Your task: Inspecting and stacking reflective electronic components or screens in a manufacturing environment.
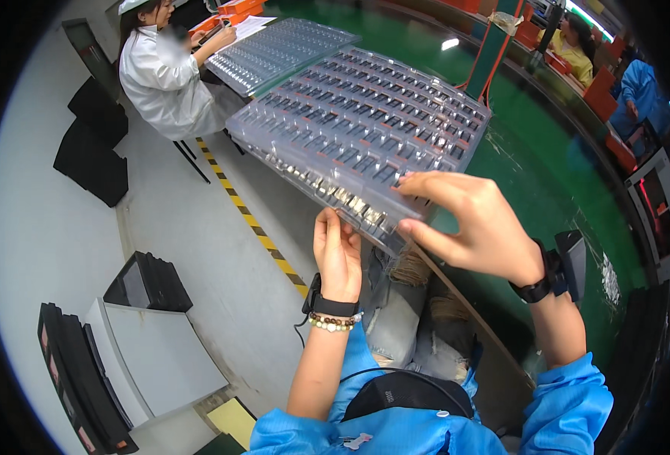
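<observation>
- the tray stack (365, 125), clear plastic with rows of small pockets holding dark parts, is held up off the green desk (547, 189), tilted, its near corner toward the person.
- the left hand (337, 254) props that near corner from below, fingers closed against the stack's edge, so the weight rests on it.
- the right hand (475, 224) grips from above, thumb under the rim and fingers curled over the top tray, which looks to keep the layers from sliding apart.
- the low edge shows several trays, metal bits glinting between them.
- both wrists wear a dark band; the left also has a bead bracelet (331, 323); blue sleeves reach up from the lower edge.
- a second stack of clear trays (274, 49) lies on the desk's far left end.
- beside it sits a co-worker (164, 72) in a white coat, hands on papers.
- left of the desk, a grey floor with a yellow-black stripe (251, 220) and black cases (92, 148).
- past the desk's right edge, other people in yellow and blue.
</observation>
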The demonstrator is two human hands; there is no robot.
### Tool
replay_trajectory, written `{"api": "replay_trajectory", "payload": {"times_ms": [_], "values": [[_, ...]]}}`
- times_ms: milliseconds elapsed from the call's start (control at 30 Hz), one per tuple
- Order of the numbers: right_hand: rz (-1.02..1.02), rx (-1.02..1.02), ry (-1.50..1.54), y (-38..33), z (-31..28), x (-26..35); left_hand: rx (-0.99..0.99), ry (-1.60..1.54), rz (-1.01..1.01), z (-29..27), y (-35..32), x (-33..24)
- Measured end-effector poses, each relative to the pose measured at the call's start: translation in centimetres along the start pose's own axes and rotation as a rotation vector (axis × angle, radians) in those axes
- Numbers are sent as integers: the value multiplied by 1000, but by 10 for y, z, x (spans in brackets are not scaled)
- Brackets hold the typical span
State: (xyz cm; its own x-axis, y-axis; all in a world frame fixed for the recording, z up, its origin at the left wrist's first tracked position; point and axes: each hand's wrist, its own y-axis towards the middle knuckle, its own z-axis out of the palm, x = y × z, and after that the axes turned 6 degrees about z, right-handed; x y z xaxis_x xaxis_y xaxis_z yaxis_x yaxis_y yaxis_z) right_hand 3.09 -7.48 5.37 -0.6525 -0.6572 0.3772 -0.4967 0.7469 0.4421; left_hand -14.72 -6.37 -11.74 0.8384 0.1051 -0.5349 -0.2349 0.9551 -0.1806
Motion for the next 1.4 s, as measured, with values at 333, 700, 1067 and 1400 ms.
{"api": "replay_trajectory", "payload": {"times_ms": [333, 700, 1067, 1400], "values": [[52, -44, -17, -9, 18, 5, 39, 403, 304, 31, -10, -21], [57, -97, 16, -4, 8, 6, 32, 369, 279, 10, -3, -7], [-209, -2, -369, -12, 15, 13, -20, 430, 223, -8, 3, 2], [-187, 155, -416, -25, 34, 5, 105, 271, 267, -5, 3, 5]]}}
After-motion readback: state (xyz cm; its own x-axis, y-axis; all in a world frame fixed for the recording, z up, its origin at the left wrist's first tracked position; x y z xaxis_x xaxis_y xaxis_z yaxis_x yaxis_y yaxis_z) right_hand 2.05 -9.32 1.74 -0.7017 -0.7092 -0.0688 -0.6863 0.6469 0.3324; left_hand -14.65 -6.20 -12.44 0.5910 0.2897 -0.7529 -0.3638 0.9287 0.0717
